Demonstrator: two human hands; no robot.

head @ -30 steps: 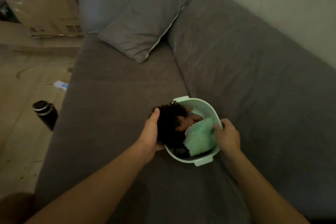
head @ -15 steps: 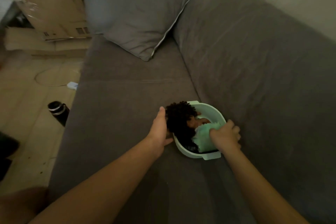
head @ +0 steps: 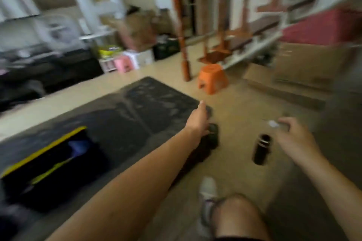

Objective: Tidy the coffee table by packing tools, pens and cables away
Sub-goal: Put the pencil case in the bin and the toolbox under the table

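Observation:
The view is blurred by motion. A dark coffee table (head: 137, 107) stretches from the lower left to the middle. On its near left part stands an open black case with a yellow edge (head: 45, 162), with blurred blue and yellow items inside. My left hand (head: 196, 121) reaches out over the table's right corner, fingers straight, holding nothing. My right hand (head: 293, 137) hangs above the floor to the right, fingers relaxed and empty.
A black bottle (head: 261, 148) stands on the beige floor between my hands. An orange stool (head: 212, 78) and a wooden post (head: 185, 60) are beyond the table. Cardboard boxes (head: 293, 76) lie at right. My knee (head: 237, 219) and shoe (head: 207, 190) are at the bottom.
Both hands have let go of the mint bowl with the doll on the sofa. The view has swung round to the coffee table and the floor, and both hands are now empty.

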